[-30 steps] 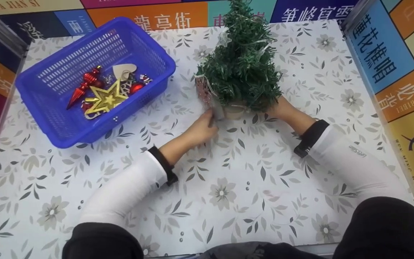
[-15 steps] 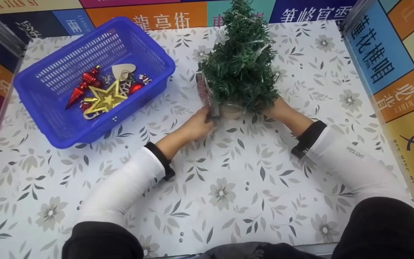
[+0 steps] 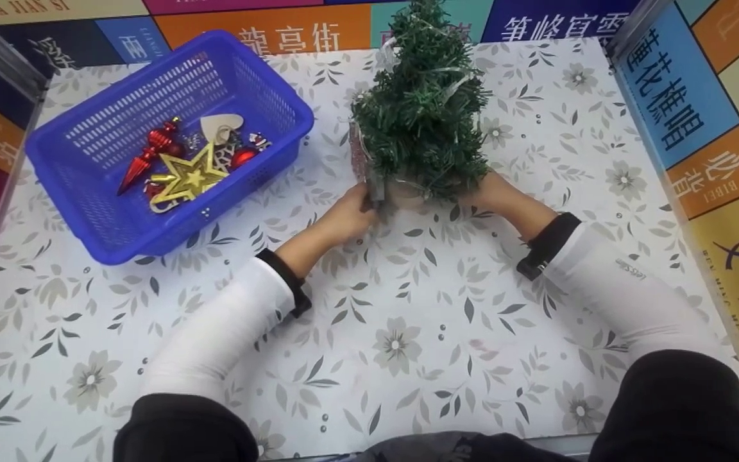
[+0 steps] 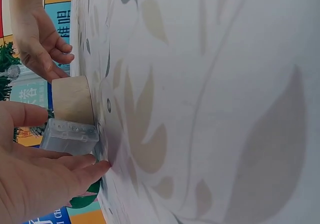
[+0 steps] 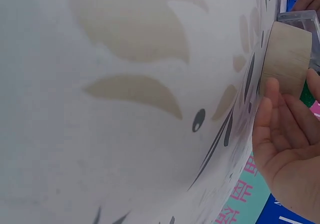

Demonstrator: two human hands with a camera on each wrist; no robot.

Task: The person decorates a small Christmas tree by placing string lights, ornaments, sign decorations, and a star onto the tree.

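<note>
A small green artificial Christmas tree (image 3: 427, 109) stands upright on a round wooden base (image 4: 73, 99). My left hand (image 3: 349, 215) holds a clear plastic box (image 4: 70, 135) between thumb and fingers, right beside that base. A pinkish glittery piece (image 3: 359, 154) hangs at the tree's left side, just above this hand. On the other side, my right hand (image 5: 290, 139) reaches under the lower branches with loosely bent fingers. Its fingertips are at the base; whether they press on it I cannot tell. In the head view the branches hide most of those fingers.
A blue perforated basket (image 3: 106, 224) stands at the left. In it lie a gold star (image 3: 194, 174), a red finial-shaped ornament (image 3: 151, 154), a wooden heart (image 3: 223, 123) and a red ball (image 3: 243, 156). Lettered panels (image 3: 684, 83) border the floral-covered table (image 3: 395, 385).
The tree has shifted slightly left, its base staying between the hands. My left hand has moved a little up and left with the clear box. My right hand has followed slightly leftward.
</note>
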